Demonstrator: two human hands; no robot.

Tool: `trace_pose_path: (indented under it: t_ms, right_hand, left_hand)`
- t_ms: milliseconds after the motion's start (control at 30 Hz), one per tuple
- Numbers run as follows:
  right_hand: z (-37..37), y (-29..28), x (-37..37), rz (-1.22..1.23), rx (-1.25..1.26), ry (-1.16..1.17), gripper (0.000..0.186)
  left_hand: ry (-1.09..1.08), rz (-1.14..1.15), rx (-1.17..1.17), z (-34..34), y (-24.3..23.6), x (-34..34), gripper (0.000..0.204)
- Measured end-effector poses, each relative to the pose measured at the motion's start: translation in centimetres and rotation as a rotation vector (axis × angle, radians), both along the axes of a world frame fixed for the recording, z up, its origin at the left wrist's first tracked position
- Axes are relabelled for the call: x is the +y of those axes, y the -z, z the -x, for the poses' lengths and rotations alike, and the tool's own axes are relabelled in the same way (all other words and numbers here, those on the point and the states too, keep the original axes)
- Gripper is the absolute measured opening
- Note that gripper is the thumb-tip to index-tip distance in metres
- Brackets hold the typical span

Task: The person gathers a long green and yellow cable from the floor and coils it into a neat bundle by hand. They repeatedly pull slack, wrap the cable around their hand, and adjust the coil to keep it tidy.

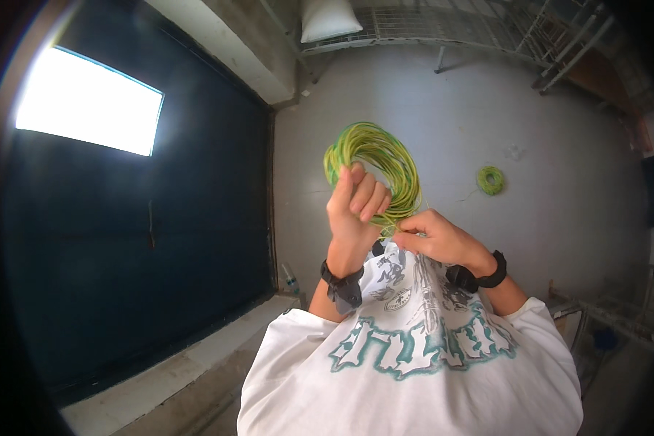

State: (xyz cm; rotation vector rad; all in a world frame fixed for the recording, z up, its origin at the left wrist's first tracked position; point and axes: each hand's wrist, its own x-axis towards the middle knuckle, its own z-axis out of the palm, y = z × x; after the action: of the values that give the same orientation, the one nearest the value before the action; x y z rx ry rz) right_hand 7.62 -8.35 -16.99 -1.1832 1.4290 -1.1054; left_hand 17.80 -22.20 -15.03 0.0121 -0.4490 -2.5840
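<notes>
A thick coil of yellow-green wire (396, 166) hangs in front of my chest, many loops lying side by side. My left hand (357, 196) is closed around the coil's left side, with the fingers curled through the ring. At the coil's lower end my right hand (437, 236) pinches a strand of the wire between thumb and fingers; the very tips are partly hidden. Both wrists carry black bands. Farther right, a second, smaller coil of the same yellow-green wire (490, 181) lies on the grey floor, with a thin loose end trailing to its left.
A dark door (211, 196) with a bright window pane (91, 100) stands at the left. Along the far side runs a metal rack (407, 27) bearing a white pillow (329, 19). A crumpled clear scrap (514, 152) lies near the small coil. Metal frames stand at the lower right.
</notes>
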Motion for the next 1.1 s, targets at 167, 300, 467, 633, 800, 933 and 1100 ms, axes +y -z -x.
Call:
trace_pose_path:
  t_ms: [167,300,467,633,800,933,1100]
  right_hand:
    - [3.5,1.9,-0.9,0.056,0.277,-0.007,0.026]
    - [8.3,1.9,-1.6,0.02,0.39,0.124,0.024]
    - [10.5,-0.6,-1.0,-0.002,0.386,0.103,0.021]
    - [10.5,-0.9,-0.6,-0.072,0.479,-0.003,0.017]
    - [9.3,3.6,-1.0,0.037,0.424,0.015,0.012]
    - [7.7,6.5,-1.4,0.055,0.453,-0.022,0.011]
    - [3.9,7.2,-0.4,0.176,0.22,0.413,0.02]
  left_hand:
    - [0.024,0.303,0.176,-2.2,-1.6,0.5,0.025]
    - [0.186,0.509,0.318,-3.7,-2.2,1.8,0.022]
    - [0.184,0.562,0.248,-5.7,-1.5,2.2,0.026]
    - [0.009,0.425,0.303,-5.4,-1.3,0.4,0.025]
    - [-0.159,0.523,0.353,-5.4,-2.9,-1.4,0.027]
    - [-0.171,0.544,0.349,-5.1,-3.5,-1.8,0.027]
    - [-0.219,0.486,0.341,-5.3,-4.2,-1.9,0.025]
